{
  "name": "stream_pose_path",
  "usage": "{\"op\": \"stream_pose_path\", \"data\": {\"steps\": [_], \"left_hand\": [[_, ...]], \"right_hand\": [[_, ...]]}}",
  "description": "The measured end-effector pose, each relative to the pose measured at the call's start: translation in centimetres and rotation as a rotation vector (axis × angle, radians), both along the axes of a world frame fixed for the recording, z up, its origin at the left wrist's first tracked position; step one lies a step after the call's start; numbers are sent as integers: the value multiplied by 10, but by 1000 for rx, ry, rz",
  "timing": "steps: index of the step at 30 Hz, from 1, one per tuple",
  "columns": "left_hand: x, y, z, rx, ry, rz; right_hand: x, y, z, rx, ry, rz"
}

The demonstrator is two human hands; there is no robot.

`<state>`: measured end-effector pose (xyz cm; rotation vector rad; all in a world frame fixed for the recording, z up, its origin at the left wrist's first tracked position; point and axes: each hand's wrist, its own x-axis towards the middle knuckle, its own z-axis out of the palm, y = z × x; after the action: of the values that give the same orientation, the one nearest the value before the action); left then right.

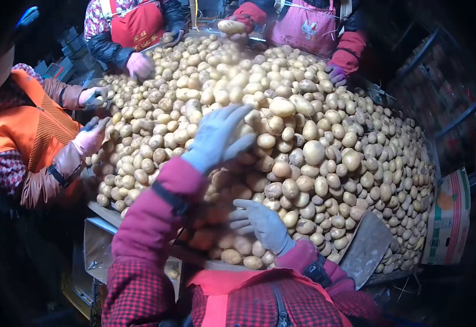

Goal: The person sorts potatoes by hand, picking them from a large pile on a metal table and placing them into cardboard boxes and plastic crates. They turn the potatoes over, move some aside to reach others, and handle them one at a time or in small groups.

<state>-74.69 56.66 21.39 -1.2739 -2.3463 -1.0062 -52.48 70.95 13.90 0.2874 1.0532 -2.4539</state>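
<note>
A large heap of pale yellow potatoes point(314, 152) covers the table in front of me. My left hand point(219, 136), in a light grey-blue glove, reaches forward onto the heap with its fingers spread over the potatoes. My right hand point(262, 222), gloved the same way, rests lower on the near slope of the heap, fingers apart and touching potatoes. Neither hand grips a potato that I can see. My sleeves are dark red over a red checked jacket.
A person in an orange vest point(25, 136) works at the left edge. Two people in red and pink aprons point(139, 24) stand at the far side, one holding a potato point(231, 25). A printed cardboard box point(449, 218) stands at right, an open carton point(99, 248) below left.
</note>
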Motion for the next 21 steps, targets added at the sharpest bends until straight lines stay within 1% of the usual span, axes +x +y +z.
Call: {"op": "stream_pose_path", "data": {"steps": [2, 4, 5, 6, 7, 8, 9, 10, 11, 13, 16, 17, 20, 21], "left_hand": [[-13, 32, -15, -12, -90, -5], [-16, 33, -17, -63, -115, 25], [-12, 23, -18, -104, -105, 43], [-5, 11, -20, -146, -96, 61], [3, 0, -23, -112, -29, 88], [9, -15, -30, -140, 1, 89], [13, -31, -39, -168, 34, 87], [21, -45, -43, -194, 64, 86], [32, -57, -44, -203, 35, 92], [53, -77, -33, -215, -19, 105], [58, -113, -34, -396, -6, 77], [56, -116, -35, -363, 94, 97], [31, -89, -22, -191, 195, 136], [22, -71, -13, -182, 140, 74]], "right_hand": [[0, 2, -6, -4, 16, 24], [-3, 7, -8, -37, -16, 38], [-2, 6, -9, -59, -34, 37], [1, 4, -5, 8, -7, 31], [2, 3, 2, 76, 23, 30], [1, 0, 11, 143, 56, 28], [-2, -1, 21, 149, 28, 46], [-1, 0, 17, 64, 10, 27], [-1, 3, 10, -17, -5, 10], [-2, 5, -2, -187, -36, -20], [-2, 4, 2, -93, -94, -25], [-3, 4, 2, -114, -92, -25], [-1, 3, 1, -169, -69, -28], [-1, 2, 3, -181, -49, -27]]}}
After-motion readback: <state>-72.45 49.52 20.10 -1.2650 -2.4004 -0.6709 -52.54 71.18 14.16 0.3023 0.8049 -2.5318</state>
